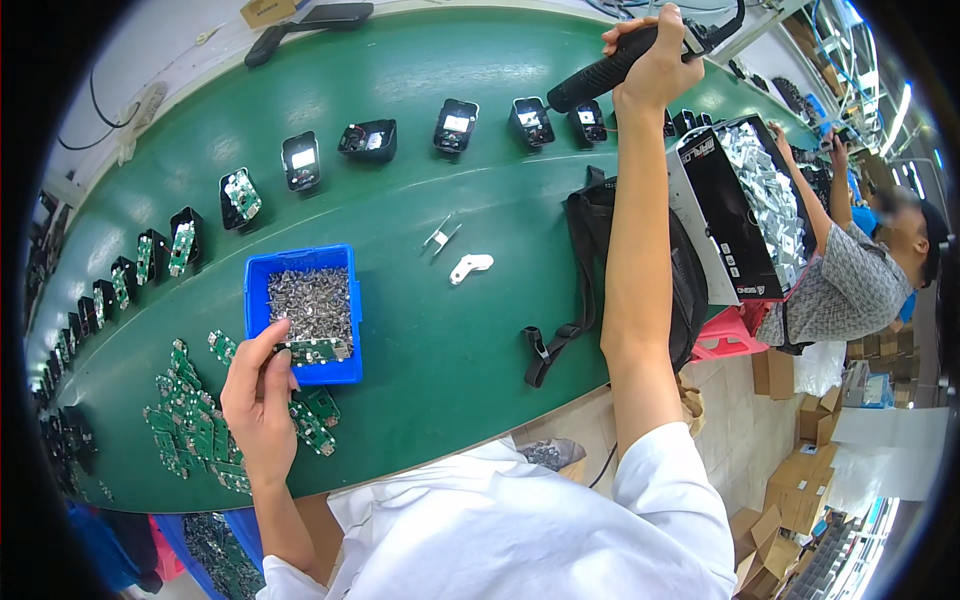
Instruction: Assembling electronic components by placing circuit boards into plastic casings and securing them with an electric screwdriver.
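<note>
Biggest worry for me is the left hand. Thumb and fingers are pinching one end of a green board, and its free end sticks out over the near side of the blue bin. Lose that pinch and the board could drop right into the screws, maybe scratching it or leaving one stuck to it.

The right hand is wrapped around a black tool up over the far row of cases. Its thick end looks really close to one case, but from this angle I honestly can't tell if they're touching. A careless swing could knock one over, and a tug on the cord could cause that too. The loose board pile sits by the left wrist, so an elbow or sleeve could drag some off the near edge.

As for containers: the bin has a good heap of screws in it. The black carton right of the right forearm is loaded with small silvery pieces, and tipping it would make a mess. Several cases on the left have green boards in them; the middle ones show a whitish rectangle instead.
</note>
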`<state>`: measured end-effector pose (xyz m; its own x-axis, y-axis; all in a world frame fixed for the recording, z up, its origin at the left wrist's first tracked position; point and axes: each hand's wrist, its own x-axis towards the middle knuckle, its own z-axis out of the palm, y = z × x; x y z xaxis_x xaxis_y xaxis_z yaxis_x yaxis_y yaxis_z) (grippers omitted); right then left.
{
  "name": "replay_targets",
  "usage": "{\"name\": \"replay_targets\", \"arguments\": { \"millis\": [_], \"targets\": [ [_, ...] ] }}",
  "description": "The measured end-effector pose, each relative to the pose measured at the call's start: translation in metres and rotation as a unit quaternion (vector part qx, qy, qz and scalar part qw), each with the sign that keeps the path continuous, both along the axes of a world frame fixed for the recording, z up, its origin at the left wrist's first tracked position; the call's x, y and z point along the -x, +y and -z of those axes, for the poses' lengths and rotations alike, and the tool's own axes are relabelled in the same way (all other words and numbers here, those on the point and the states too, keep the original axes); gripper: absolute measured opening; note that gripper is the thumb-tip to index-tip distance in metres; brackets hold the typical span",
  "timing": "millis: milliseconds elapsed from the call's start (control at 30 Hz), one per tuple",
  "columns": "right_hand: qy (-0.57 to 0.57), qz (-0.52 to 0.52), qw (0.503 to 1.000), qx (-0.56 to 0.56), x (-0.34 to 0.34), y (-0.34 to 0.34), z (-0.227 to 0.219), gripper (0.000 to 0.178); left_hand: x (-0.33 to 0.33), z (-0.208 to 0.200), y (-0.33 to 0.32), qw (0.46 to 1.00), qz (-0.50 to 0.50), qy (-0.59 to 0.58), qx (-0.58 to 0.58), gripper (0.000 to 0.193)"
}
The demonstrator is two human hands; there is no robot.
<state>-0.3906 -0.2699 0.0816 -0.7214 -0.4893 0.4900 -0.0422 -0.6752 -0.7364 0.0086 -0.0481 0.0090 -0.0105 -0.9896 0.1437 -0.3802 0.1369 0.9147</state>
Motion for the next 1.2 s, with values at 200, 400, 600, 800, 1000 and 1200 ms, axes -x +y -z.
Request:
{"name": "replay_targets", "arguments": {
  "millis": [200,400,600,800,1000,1200],
  "targets": [
    [-0.001,-0.006,1.000,-0.003,-0.002,0.001,-0.003,0.035,0.003,-0.005,-0.001,1.000,0.005,-0.005,0.003,0.033],
    [-0.003,0.009,1.000,0.017,-0.004,0.019,-0.028,0.035,0.035,-0.049,-0.062,0.974,0.127,-0.115,0.151,0.032],
    [0.094,-0.066,0.989,0.090,-0.014,0.054,-0.057,0.034,0.104,-0.056,-0.171,0.908,0.256,-0.214,0.254,0.023],
    [0.070,-0.032,0.987,0.142,-0.008,0.081,-0.080,0.039,0.147,-0.046,-0.225,0.884,0.344,-0.252,0.191,0.016],
    [0.066,-0.033,0.986,0.150,0.022,0.090,-0.076,0.039,0.172,-0.040,-0.246,0.867,0.354,-0.302,0.180,0.016],
    [0.069,-0.052,0.985,0.151,0.035,0.087,-0.073,0.040,0.181,-0.030,-0.258,0.869,0.343,-0.308,0.180,0.017]
  ]
}}
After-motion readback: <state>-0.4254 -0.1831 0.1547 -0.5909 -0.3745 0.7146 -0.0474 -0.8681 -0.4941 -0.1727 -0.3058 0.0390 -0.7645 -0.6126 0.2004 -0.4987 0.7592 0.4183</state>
